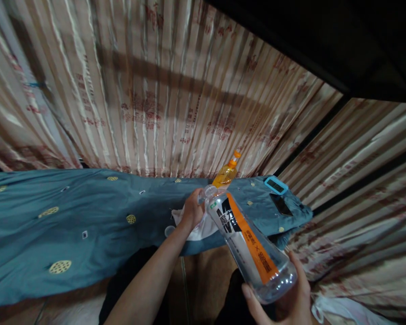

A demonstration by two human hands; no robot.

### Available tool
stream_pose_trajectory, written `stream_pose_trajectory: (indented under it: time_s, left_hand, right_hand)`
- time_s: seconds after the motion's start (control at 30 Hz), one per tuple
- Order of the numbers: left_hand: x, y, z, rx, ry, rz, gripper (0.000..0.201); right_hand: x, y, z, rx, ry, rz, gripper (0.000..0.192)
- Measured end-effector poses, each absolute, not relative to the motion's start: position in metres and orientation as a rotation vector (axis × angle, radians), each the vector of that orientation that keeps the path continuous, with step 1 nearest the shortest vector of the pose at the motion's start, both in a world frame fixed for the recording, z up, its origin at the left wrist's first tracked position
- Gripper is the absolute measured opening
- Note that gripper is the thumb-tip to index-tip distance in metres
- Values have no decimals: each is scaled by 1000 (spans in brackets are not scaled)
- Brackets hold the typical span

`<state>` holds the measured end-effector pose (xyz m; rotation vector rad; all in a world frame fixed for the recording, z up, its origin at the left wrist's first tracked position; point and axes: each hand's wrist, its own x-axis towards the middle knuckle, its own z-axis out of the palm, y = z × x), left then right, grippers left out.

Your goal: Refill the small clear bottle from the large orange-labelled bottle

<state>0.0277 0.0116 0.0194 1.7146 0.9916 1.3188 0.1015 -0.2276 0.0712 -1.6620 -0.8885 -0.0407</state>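
Two bottles show in the head view. The clear bottle (248, 241), with an orange and black label, lies tilted across the middle, its base cupped in the right hand (287, 295), whose fingers curl round the bottom, pressed against the plastic. The left hand (191, 210) is at the neck, its fingers closed about the cap end; whether the cap is on or off cannot be told. Beneath that hand lies a white cloth (199, 230) on the teal bedspread (71, 225). The orange bottle (226, 174) stands behind, capped, against the striped curtain (149, 90). A dark phone (281, 204) and a light-blue case (275, 185) lie on the bedspread to the right. Judging from this, the clear bottle looks nearly empty, and the work at its neck appears under way rather than finished.
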Motion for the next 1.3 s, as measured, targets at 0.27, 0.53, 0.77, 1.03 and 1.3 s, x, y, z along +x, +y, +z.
stream_pose_trajectory:
  time_s: [0.27, 0.53, 0.77, 1.03, 1.3]
  left_hand:
    - [27, 11, 20, 1694, 997, 1335, 22]
    - [29, 11, 19, 1691, 1013, 1327, 26]
    - [29, 10, 20, 1667, 995, 1329, 24]
    - [27, 7, 28, 1630, 1000, 1333, 26]
    - [27, 6, 29, 1607, 984, 1331, 28]
  right_hand:
    - [102, -228, 65, -1638, -915, -42, 101]
    - [103, -227, 60, -1607, -924, -64, 98]
    - [101, -227, 60, -1609, -892, -47, 99]
    - [101, -227, 57, -1622, -892, -32, 101]
    - [101, -228, 57, -1646, -932, -91, 98]
